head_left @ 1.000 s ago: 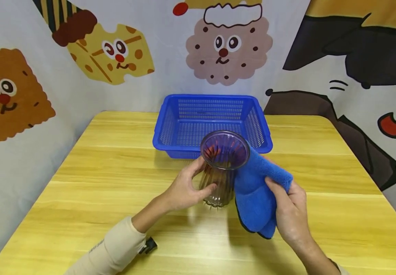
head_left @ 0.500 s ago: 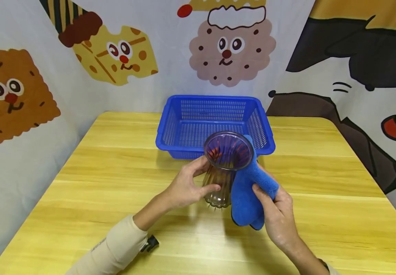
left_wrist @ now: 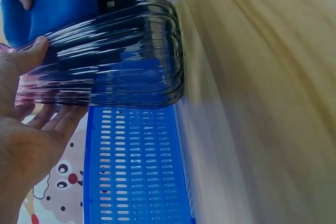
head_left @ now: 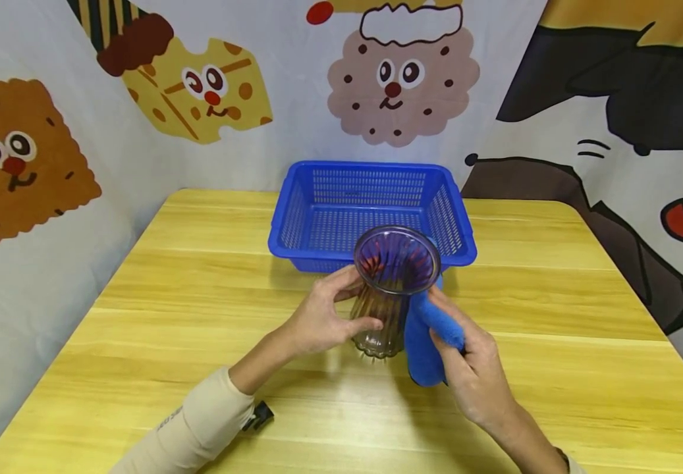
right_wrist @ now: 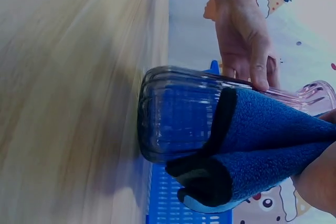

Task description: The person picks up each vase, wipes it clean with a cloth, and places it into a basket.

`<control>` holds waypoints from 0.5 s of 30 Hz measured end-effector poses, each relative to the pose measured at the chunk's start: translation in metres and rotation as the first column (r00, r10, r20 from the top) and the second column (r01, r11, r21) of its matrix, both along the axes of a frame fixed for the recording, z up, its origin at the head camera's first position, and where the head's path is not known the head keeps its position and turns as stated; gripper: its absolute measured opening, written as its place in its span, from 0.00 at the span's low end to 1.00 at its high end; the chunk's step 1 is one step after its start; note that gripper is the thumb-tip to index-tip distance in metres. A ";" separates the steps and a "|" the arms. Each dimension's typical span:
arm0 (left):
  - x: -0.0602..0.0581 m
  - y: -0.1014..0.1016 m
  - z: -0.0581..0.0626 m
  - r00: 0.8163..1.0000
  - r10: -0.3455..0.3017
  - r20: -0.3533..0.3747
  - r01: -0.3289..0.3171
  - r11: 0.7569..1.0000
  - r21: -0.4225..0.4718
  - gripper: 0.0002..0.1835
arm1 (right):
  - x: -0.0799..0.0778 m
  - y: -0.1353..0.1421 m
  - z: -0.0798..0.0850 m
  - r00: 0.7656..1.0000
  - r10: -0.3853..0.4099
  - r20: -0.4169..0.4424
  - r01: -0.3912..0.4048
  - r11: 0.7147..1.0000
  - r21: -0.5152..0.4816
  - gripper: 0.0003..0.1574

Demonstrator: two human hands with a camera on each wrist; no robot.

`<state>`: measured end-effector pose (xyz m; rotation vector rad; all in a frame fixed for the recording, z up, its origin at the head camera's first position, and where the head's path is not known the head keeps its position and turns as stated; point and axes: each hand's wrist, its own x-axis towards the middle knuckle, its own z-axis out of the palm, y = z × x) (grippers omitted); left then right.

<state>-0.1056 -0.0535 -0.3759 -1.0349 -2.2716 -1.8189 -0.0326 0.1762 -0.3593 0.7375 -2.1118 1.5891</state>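
A ribbed, see-through glass vase (head_left: pixel 390 332) with a flared, purple-tinted rim stands in the middle of the wooden table. My left hand (head_left: pixel 320 321) grips it from the left, thumb across the near side and fingers round behind. In the left wrist view the vase's thick base (left_wrist: pixel 163 51) is right at the tabletop. My right hand (head_left: pixel 479 375) holds a folded blue cloth (head_left: pixel 425 352) against the vase's right side, below the rim. Dark edging shows on the cloth (right_wrist: pixel 262 124) in the right wrist view. Some right fingers are hidden behind it.
Behind the vase, a blue plastic basket (head_left: pixel 330 184) with slotted walls sits at the table's (head_left: pixel 199 276) back edge. A cartoon-printed cloth backdrop (head_left: pixel 300 99) rises behind and at both sides. A small black piece (head_left: pixel 260 415) shows beside the left sleeve.
My right hand has moved left with the cloth, which now lies closer along the vase and partly behind it. The left hand keeps its grip; the vase stays nearly in place.
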 end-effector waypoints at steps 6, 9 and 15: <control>0.000 0.000 0.000 1.000 0.015 0.003 -0.015 1.000 -0.004 0.41 | -0.002 0.003 -0.003 0.999 -0.022 -0.044 0.025 0.997 0.075 0.33; 0.001 0.000 0.000 1.000 0.024 0.002 -0.024 1.000 -0.002 0.41 | -0.004 0.004 -0.004 0.995 -0.041 -0.091 0.052 0.992 0.119 0.33; 0.002 0.000 0.002 0.999 0.044 0.006 -0.044 0.999 -0.010 0.40 | -0.005 0.006 -0.005 0.993 -0.071 -0.092 0.089 0.973 0.213 0.33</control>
